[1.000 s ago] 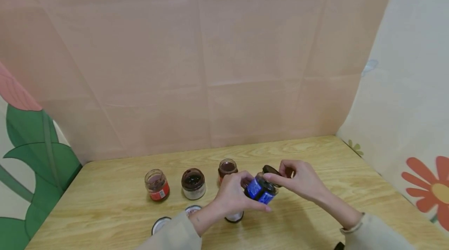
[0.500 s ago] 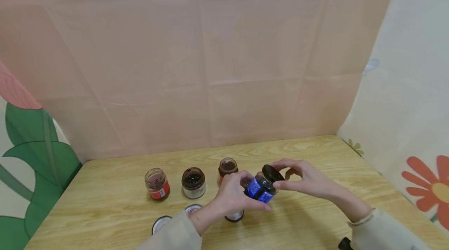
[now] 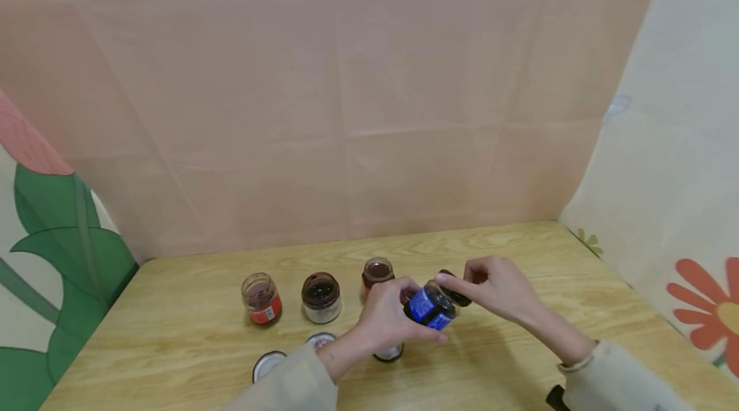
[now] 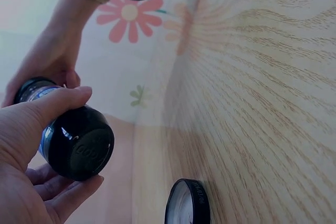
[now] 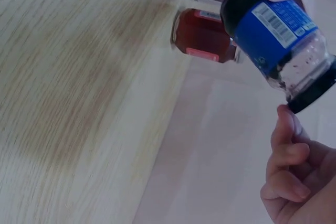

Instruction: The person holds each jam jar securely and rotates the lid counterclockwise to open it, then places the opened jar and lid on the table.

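My left hand (image 3: 383, 315) grips a glass jar (image 3: 424, 307) with a blue label, tilted with its mouth toward upper right, above the table. In the left wrist view the jar's dark base (image 4: 84, 148) faces the camera, thumb on one side and fingers on the other. A black lid (image 5: 317, 87) sits at the jar's mouth. My right hand (image 3: 502, 289) pinches this lid, thumb along its top edge in the head view. The right wrist view has a fingertip right at the lid's rim and dark contents lying toward the jar's base.
Three lidless jars stand behind and left: a red-labelled jar (image 3: 262, 303), a white-labelled jar (image 3: 321, 299) and another jar (image 3: 378, 271) partly behind my left hand. Lids lie nearer: a white-faced lid (image 3: 269, 365), a patterned lid (image 3: 321, 339) and a lid (image 3: 389, 353) under my left wrist.
My right hand let its fingers swing round the lid, then turned back with the thumb over it; the lid's tilt changed. The left hand keeps its hold on the jar.
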Demonstrator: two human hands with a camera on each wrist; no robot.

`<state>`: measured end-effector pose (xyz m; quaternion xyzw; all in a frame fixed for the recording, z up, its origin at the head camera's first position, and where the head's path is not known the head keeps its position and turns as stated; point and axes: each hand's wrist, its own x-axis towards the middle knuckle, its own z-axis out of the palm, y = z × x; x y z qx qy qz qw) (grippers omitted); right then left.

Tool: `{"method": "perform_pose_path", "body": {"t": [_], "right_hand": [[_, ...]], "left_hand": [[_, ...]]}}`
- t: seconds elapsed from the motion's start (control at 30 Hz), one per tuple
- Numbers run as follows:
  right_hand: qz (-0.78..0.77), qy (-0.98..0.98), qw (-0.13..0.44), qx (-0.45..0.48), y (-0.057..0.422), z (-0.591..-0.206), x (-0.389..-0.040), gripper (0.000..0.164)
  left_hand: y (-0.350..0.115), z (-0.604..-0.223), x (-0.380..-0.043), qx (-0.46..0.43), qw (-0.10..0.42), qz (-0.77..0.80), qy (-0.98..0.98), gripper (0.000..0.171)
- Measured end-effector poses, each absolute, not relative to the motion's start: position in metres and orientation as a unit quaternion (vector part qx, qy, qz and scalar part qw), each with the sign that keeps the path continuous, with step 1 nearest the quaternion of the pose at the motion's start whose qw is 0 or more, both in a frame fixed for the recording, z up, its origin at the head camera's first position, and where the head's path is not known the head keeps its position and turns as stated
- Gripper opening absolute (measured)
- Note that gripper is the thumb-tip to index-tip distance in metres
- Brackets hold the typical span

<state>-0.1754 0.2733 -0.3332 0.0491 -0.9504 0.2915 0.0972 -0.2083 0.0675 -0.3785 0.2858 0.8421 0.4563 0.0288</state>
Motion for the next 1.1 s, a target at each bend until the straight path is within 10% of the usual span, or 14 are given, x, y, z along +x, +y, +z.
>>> {"method": "perform_pose_path", "body": {"t": [1.1], "right_hand": [[0.384, -0.902, 0.129, 0.150, 0.286, -0.334, -0.163, 0.045]], "left_hand": [[0.075, -0.383, -0.207, 0.241, 0.018, 0.496, 0.834, 0.061]]}}
